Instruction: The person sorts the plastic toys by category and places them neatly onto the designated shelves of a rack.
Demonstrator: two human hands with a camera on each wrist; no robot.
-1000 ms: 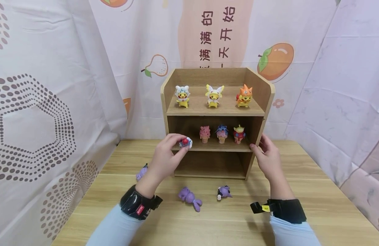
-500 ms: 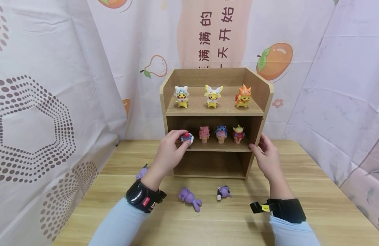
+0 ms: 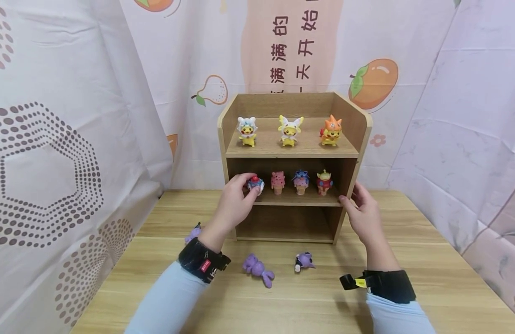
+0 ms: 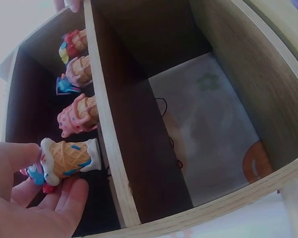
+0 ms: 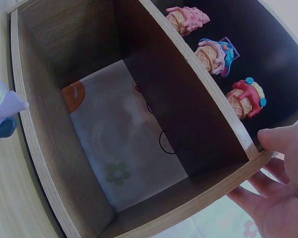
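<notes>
My left hand [image 3: 237, 200] pinches an ice-cream-cone figurine [image 4: 68, 159] with a waffle base, white drips and a red top, at the left end of the middle shelf. Its base is right at the shelf board in the left wrist view. To its right stand a pink cone figurine [image 3: 278, 183], a blue-topped cone figurine [image 3: 301, 182] and a red cone figurine [image 3: 324, 182] with a green top. My right hand [image 3: 363, 212] grips the right side panel of the wooden shelf unit [image 3: 292, 202], thumb at the front edge and fingers behind.
Three yellow figurines in costumes, white [image 3: 247, 131], white-eared [image 3: 289, 131] and orange [image 3: 331, 131], stand on the top shelf. Purple figurines lie on the table: one at left [image 3: 193, 233], one in front [image 3: 259, 270], one at right [image 3: 304, 261]. A patterned curtain hangs behind.
My left hand has moved right and slightly up and inward, bringing the cone figurine from the shelf's front left into the row. The right hand stays on the side panel.
</notes>
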